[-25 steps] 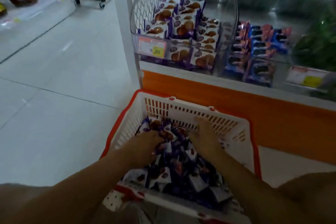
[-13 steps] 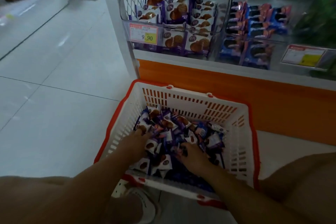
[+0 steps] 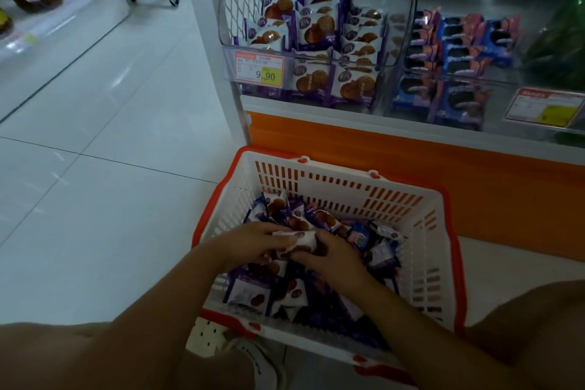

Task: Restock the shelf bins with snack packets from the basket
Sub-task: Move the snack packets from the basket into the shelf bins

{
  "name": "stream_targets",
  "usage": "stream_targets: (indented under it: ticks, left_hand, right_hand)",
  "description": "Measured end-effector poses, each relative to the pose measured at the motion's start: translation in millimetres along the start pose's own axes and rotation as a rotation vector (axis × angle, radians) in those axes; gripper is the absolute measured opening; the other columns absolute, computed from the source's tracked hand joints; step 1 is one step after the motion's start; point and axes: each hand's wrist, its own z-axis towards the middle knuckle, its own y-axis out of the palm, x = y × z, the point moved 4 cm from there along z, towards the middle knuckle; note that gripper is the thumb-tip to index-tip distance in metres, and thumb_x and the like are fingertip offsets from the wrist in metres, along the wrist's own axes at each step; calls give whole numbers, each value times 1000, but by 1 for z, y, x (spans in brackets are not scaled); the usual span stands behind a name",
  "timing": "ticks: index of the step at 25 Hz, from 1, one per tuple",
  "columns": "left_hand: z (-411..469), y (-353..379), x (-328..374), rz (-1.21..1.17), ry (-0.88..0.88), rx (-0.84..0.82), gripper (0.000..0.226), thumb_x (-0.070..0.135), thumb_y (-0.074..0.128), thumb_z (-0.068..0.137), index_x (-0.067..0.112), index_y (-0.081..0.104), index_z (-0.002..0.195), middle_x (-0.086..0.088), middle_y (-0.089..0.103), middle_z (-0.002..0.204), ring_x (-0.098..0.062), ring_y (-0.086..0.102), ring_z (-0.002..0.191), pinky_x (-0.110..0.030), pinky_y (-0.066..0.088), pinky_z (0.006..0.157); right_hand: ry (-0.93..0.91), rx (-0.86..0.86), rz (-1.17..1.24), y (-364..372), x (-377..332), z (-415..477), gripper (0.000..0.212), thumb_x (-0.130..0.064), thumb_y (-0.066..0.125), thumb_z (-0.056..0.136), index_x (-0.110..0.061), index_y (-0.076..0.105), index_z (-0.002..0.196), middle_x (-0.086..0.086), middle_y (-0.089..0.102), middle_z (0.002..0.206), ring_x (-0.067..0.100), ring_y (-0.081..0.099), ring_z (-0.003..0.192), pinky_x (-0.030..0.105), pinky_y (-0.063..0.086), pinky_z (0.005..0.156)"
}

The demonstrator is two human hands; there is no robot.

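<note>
A white basket with an orange rim stands on the floor, holding several purple-and-white snack packets. Above its middle, my left hand and my right hand meet and together grip a small bunch of packets. On the shelf beyond, a clear bin holds the same purple waffle packets behind a 9.90 price tag. To its right, another bin contains blue-and-pink cookie packets.
An orange shelf base runs behind the basket. A white upright post stands at the shelf's left end. Pale tiled floor spreads to the left. My knees and a white shoe are at the bottom.
Both hands came together from apart in the basket and lifted a bunch of packets off the pile. The view dipped slightly toward the basket.
</note>
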Motion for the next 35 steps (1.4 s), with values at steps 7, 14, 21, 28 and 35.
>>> stream_targets:
  ticks: [7,14,21,28,35]
  left_hand:
    - [-5,-3,9,-279,30,110,20,20,68,88,13,69,107,-7,73,106,-22,69,102,-41,57,90]
    - [-20,1,33,-285,142,131,19,19,67,90,16,68,109,-2,73,106,-16,71,97,-30,59,80]
    - [-62,-35,128,75,501,485,17,33,64,92,36,68,108,17,70,99,-1,66,89,-23,55,82]
    - [-90,-90,187,705,583,826,68,39,47,99,36,6,154,18,3,160,-7,6,147,-33,13,120]
    - [-50,-120,178,957,482,882,74,41,43,100,28,-5,154,5,-14,162,-15,-16,148,-42,-4,118]
  right_hand:
    - [165,-12,264,-15,-14,-10,7,-36,61,92,-36,61,99,-22,66,88,-6,67,72,16,57,69]
    - [178,31,378,-23,-15,-5,38,-49,69,79,-29,67,111,-10,70,111,13,65,105,38,53,96]
    - [-222,235,-39,-78,-140,-6,23,-26,72,85,-43,63,98,-19,63,101,-1,62,86,10,50,67]
    - [-483,593,-426,-155,-284,47,21,-26,69,88,-31,62,107,-3,55,112,13,59,80,15,46,60]
    - [-219,438,-648,-154,-274,146,36,-22,71,87,-16,63,121,4,57,133,21,54,117,24,41,87]
